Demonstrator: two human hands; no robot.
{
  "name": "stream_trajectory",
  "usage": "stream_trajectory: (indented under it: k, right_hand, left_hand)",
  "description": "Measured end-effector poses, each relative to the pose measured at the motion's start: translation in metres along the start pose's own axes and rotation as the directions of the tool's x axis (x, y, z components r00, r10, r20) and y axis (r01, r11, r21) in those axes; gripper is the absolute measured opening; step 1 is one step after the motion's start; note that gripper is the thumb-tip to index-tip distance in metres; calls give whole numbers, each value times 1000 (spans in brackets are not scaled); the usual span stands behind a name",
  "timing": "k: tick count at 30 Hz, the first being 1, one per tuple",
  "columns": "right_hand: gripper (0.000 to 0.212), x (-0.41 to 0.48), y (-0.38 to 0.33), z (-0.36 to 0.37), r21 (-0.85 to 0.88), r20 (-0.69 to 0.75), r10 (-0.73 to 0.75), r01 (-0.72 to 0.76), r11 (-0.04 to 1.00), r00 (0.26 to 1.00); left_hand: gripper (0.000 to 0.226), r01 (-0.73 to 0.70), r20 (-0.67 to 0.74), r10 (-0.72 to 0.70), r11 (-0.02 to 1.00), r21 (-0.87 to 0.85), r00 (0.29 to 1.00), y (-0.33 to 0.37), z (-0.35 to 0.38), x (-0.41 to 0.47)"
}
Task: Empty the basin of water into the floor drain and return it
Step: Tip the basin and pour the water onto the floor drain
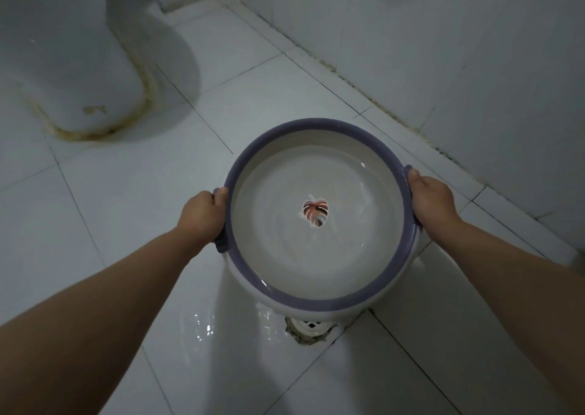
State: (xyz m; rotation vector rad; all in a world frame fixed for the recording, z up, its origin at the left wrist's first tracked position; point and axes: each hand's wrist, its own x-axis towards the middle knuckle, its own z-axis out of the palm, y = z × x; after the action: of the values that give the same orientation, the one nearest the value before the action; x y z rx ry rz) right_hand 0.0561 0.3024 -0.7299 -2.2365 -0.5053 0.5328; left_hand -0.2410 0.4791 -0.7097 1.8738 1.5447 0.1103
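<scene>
A round white basin (319, 123) with a purple rim and a leaf picture on its bottom is held level above the tiled floor. Clear water fills its lower part. My left hand (202, 217) grips the purple handle on its left side. My right hand (432, 199) grips the handle on its right side. The round white floor drain (310, 327) lies in the floor just below the basin's near edge, partly hidden by it. The tiles around the drain look wet.
A white toilet base (72, 66) with a stained foot stands at the upper left. A tiled wall (474, 50) runs along the right and meets another wall in the far corner. White floor tiles (110, 224) spread to the left and toward me.
</scene>
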Motion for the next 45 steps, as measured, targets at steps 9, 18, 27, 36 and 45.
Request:
stream_trajectory:
  k: [9, 18, 27, 36, 45]
  right_hand:
    - [51, 0, -3, -1, -2, -7, -12, 12, 1000, 1000]
    - [51, -1, -2, -2, 43, 4, 4, -4, 999, 1000]
    - [57, -1, -3, -2, 6, -1, -27, 27, 1000, 1000]
    - [53, 0, -6, -4, 2, 4, -15, 15, 1000, 1000]
    - [51, 1, -5, -5, -2, 4, -12, 12, 1000, 1000]
  left_hand:
    - [55, -1, -9, 1, 1000, 0, 1000, 0, -1, -1]
    - [53, -10, -23, 10, 1000, -1, 1000, 2, -1, -4]
    - [55, -1, -20, 1, 1000, -10, 1000, 2, -3, -8]
    - [53, -7, -30, 7, 1000, 4, 1000, 7, -3, -9]
    - [55, 2, -33, -2, 1000, -1, 999, 8, -3, -9]
